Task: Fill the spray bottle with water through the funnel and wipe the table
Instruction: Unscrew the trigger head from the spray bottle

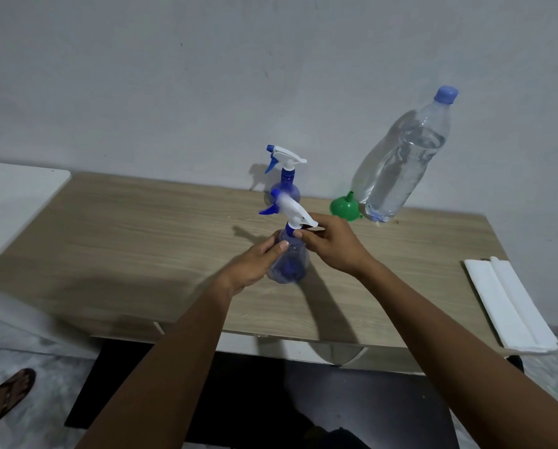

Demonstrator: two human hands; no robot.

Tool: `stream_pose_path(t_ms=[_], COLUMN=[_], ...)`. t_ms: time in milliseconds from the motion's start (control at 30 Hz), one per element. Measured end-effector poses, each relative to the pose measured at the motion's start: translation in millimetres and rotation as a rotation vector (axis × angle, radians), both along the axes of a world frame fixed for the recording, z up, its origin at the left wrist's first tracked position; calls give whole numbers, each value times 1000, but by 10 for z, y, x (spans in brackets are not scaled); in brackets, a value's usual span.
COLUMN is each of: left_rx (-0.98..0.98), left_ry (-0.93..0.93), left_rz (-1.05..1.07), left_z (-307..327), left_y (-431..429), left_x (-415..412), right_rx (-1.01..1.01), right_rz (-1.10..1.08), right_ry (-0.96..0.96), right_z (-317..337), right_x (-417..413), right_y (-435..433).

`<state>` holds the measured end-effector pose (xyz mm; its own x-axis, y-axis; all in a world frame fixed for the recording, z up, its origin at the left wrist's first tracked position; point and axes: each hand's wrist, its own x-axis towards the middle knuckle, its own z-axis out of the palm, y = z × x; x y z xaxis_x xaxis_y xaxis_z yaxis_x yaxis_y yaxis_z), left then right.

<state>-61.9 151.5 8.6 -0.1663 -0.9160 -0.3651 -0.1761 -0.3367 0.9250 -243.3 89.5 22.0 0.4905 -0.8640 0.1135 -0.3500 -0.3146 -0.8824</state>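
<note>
Left grip (255, 262) clasps spray bottle (289, 270); right grip (332, 244) pinches its collar. Hard twist could topple it on desk (141, 238).

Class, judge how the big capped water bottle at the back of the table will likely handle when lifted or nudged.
The water bottle looks mostly full, so it is probably heavy for its size. Its thin clear wall may flex under a squeeze. Tall on a narrow base, it could tip if pushed high up.
</note>
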Motion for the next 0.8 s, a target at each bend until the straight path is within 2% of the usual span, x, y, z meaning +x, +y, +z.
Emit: stream_pose_path(t_ms=[133, 300, 533, 700, 800], left_rx=[-10, -12, -16, -34, -50], left_ry=[15, 14, -15, -172, -136], left_rz=[1, 5, -14, -76, -3], left_z=[17, 7, 18, -190, -207], left_y=[4, 14, -14, -55, -68], left_x=[-10, -4, -1, 148, 189], right_rx=[30, -31, 181, 149, 187], right_rz=[-2, -57, -65, -115, -123], right_ry=[-42, -43, -107, -254, -254], right_z=[2, 18, 116, 518, 715], right_x=[-10, 80, 40, -47, -158], right_y=[11, 30, -35, -141, -238])
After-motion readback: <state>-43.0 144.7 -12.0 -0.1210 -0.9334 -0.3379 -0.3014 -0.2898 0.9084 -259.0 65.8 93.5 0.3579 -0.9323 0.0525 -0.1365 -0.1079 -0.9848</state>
